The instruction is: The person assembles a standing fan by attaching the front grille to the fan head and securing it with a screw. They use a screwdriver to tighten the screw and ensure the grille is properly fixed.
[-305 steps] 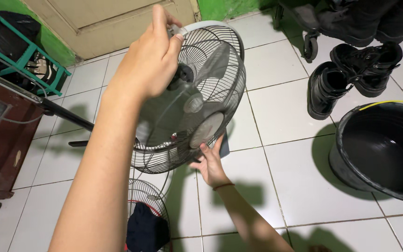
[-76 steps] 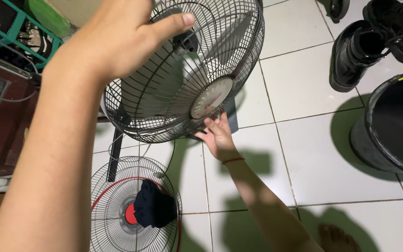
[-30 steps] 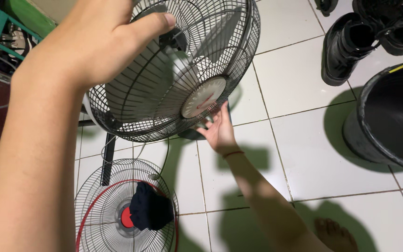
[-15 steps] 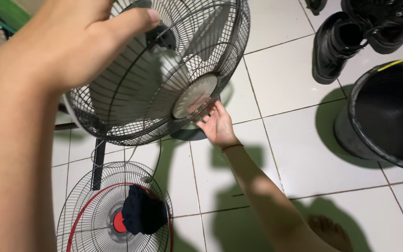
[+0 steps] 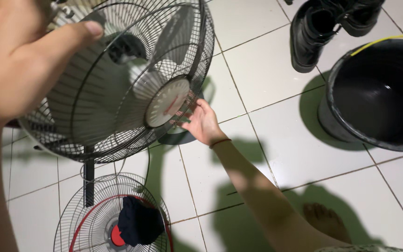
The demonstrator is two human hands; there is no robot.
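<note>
Seemingly steadying: left hand grips the black wire-caged fan head at its rear; right hand, open, fingers its front rim, needing firmer purchase.

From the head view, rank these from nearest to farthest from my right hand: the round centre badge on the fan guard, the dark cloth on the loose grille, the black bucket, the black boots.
From the right hand:
1. Round centre badge, touching the fingertips, just left.
2. Dark cloth, lower left on the loose grille.
3. Black bucket, far right.
4. Black boots, top right.
Cloth and bucket's near rim are close to call.
</note>
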